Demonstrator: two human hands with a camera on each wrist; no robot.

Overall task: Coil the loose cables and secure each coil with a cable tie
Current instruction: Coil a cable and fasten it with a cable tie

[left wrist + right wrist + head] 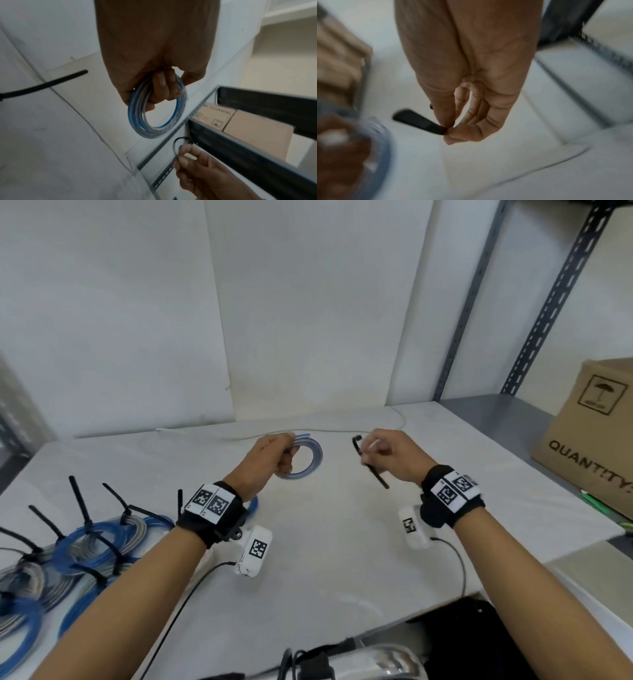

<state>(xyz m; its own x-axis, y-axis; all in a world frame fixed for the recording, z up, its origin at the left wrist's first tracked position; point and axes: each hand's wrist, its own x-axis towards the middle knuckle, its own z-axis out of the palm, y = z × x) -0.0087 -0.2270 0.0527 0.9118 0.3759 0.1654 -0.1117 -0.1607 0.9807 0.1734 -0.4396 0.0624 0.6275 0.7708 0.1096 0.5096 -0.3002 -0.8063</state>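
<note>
- Head view: my left hand (274,455) grips the blue-and-clear coil (308,457) above the white table (342,542); my right hand (390,455) pinches a black cable tie (371,469), well apart from it. Open tabletop lies between; finished coils (85,546) crowd the left.
- Left wrist: fingers curl through the coil (154,119). It looks light and springy, so I'd keep hold of the bundled side.
- Right wrist, blurred: thumb and fingertip nip the tie (421,123), a stiff strap.

On my head feed a cardboard box (592,433) printed "QUANTITY" sits on the grey metal shelf (493,405) at right, beside a slotted steel upright (548,302). White wall panels (308,302) back the white table (325,542). Something dark and shiny (359,662) lies at the near edge, possibly a bag.
</note>
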